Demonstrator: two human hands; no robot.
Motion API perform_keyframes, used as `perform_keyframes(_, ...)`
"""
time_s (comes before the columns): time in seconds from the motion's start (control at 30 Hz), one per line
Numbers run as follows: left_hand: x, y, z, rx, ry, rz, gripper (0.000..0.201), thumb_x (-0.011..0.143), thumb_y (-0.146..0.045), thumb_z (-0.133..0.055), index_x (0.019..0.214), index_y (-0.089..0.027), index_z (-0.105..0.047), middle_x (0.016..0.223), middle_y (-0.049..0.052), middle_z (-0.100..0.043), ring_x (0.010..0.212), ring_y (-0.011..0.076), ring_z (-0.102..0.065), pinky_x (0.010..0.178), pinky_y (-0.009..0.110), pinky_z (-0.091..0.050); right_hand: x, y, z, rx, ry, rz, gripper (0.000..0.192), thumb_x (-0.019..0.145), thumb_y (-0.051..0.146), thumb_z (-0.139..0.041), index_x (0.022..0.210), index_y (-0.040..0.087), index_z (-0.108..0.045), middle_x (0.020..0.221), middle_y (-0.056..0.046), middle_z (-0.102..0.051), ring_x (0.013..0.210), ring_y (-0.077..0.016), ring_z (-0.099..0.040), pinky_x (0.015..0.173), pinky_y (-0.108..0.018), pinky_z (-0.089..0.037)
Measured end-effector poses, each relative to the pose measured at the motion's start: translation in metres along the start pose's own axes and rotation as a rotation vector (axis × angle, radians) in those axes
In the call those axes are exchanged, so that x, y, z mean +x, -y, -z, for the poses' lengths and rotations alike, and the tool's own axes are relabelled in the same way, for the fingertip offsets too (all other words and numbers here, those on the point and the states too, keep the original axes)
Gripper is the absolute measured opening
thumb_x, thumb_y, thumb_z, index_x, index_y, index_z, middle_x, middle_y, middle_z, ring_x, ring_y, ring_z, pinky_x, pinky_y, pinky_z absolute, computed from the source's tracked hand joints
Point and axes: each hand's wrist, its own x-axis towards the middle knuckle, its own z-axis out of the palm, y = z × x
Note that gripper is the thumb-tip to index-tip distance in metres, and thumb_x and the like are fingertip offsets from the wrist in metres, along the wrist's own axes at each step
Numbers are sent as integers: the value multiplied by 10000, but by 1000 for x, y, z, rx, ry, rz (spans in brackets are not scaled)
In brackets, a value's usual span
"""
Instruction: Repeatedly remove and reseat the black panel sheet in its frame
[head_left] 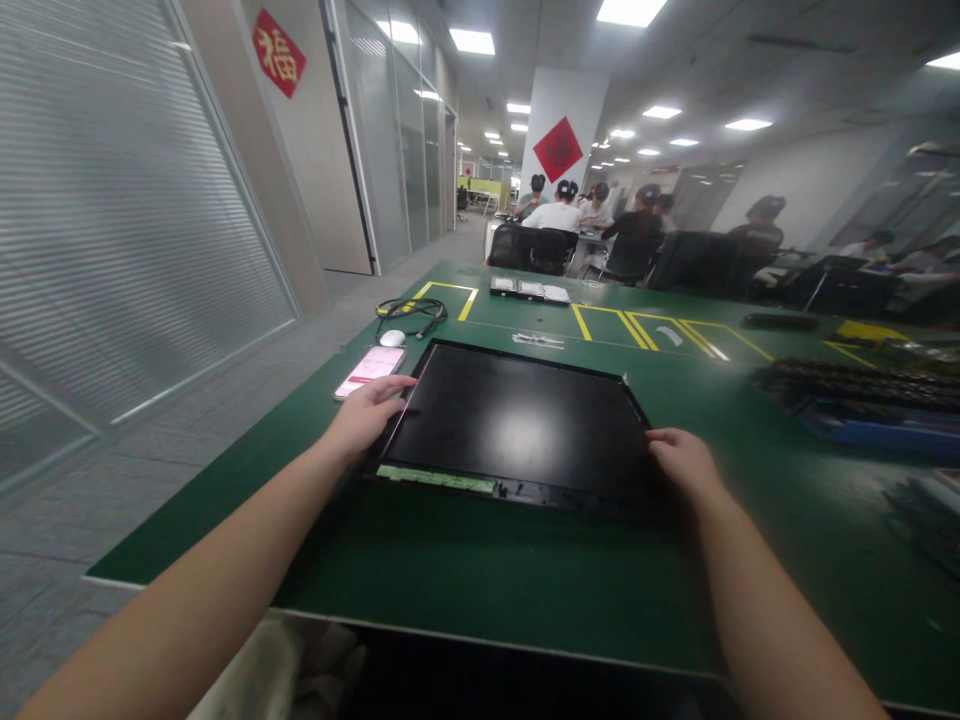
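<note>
A black flat display panel (pixel 517 415) lies face up in front of me, with a green strip (pixel 435 478) along the left part of its near edge. My left hand (pixel 369 412) grips its left edge, thumb and fingers on the frame. On the opposite side, my right hand (pixel 681 458) is closed on the right edge, fingertips at the rim. Whether the near edge is raised off the table I cannot tell. A phone (pixel 371 371) with a lit pink screen lies just beyond my left hand, beside a white computer mouse (pixel 392 339).
The green table (pixel 480 570) has yellow tape outlines (pixel 592 325). Past the panel are a coiled black cable (pixel 411 312), small silvery pieces (pixel 538 341) and boxy metallic parts (pixel 529 290). A blue tray (pixel 862 425) with dark parts stands right. Several people sit farther back.
</note>
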Motion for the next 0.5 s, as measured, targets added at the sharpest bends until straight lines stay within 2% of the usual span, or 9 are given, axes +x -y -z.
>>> perform_keyframes(0.17,3,3,-3,-42,-59,61,318,680,-88,-699,969,-208,-759,1202,71,-794,916,228,-776,733,298,-628,-1,2,1,-5,-2,6,318,751,155,-618,1002,149,-814,951,-110,-785,864,-228,-710,778,-308,-509)
perform_keyframes(0.33,13,11,-1,-95,-63,123,341,752,-104,-680,1074,-196,-741,1172,76,-797,816,195,-767,696,287,-619,-1,1,1,13,-8,4,301,752,150,-625,987,153,-813,931,-104,-783,844,-226,-708,766,-307,-511)
perform_keyframes(0.5,16,14,-1,-174,-25,181,434,745,-103,-741,1169,-185,-695,880,37,-799,618,177,-729,569,275,-588,1,-2,-2,18,-38,13,274,705,143,-652,925,182,-811,875,-84,-783,805,-222,-707,726,-296,-507)
